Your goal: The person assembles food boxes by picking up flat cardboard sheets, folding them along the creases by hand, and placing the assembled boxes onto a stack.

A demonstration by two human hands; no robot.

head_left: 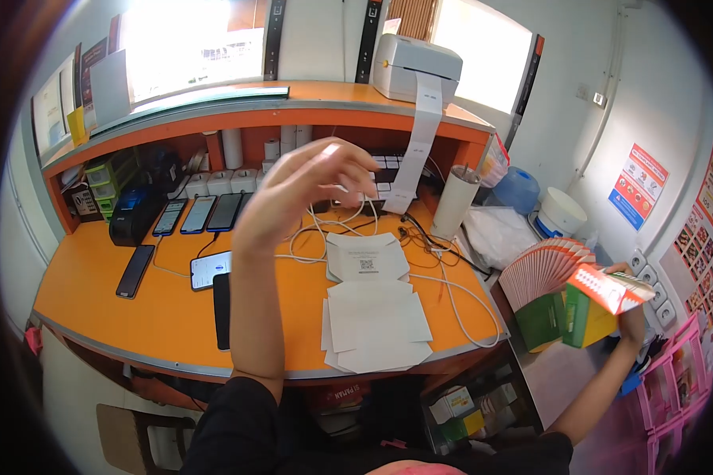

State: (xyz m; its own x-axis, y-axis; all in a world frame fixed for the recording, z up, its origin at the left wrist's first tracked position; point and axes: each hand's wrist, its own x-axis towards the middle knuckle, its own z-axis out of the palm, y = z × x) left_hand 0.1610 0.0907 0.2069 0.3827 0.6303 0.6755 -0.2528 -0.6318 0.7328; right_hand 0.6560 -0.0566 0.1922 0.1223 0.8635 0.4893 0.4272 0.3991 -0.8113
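Note:
My left hand [313, 178] is raised over the middle of the orange desk, holding nothing, its fingers loosely bent and a little apart. Beneath and to its right lies a stack of flat white cardboard box blanks [376, 317], with a printed QR code on the upper flap. At the far right, my right hand [631, 321] grips a folded green, yellow and orange carton [586, 317]; most of its fingers are behind the carton. Touching or just beside that carton is a fanned row of similar flat cartons [537, 277].
Several phones [199, 214] and a black device [139, 214] are on the desk's left side. White cables [459, 305] run across the right side. A label printer [417, 67] on the shelf trails a paper strip [414, 154]. Pink drawers [673, 380] stand at right.

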